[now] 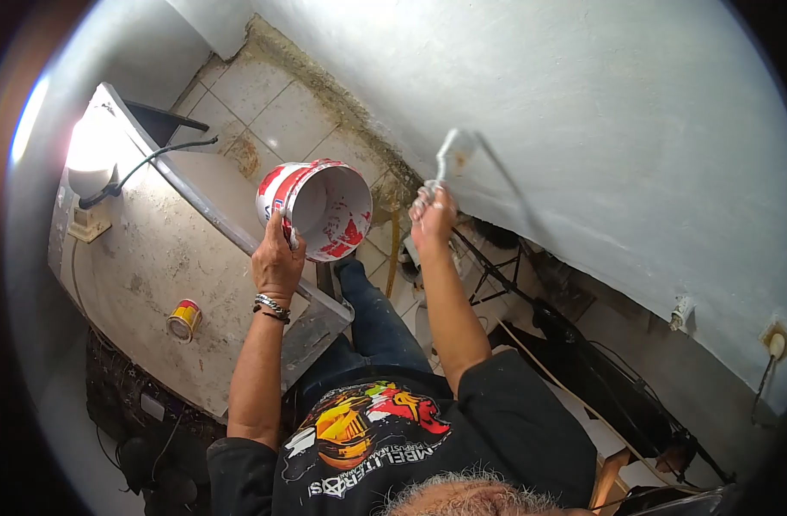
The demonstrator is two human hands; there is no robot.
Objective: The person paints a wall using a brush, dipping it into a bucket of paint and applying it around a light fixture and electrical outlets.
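Note:
My left hand (277, 258) grips the rim of a white and red bucket (329, 211), which is tilted so that its opening faces right. Red patches show on its inner wall. My right hand (433, 211) is closed around the handle of a white tool (446, 155). The tool's far end is blurred and lies close to the pale wall (582, 112); whether it touches the wall I cannot tell.
A stained table (144, 275) on the left bears a small yellow and red can (184, 321) and a lit lamp (91, 176) with a cable. Dark folded stands (574, 331) lean along the lower right. Beyond the bucket is a tiled floor (290, 120).

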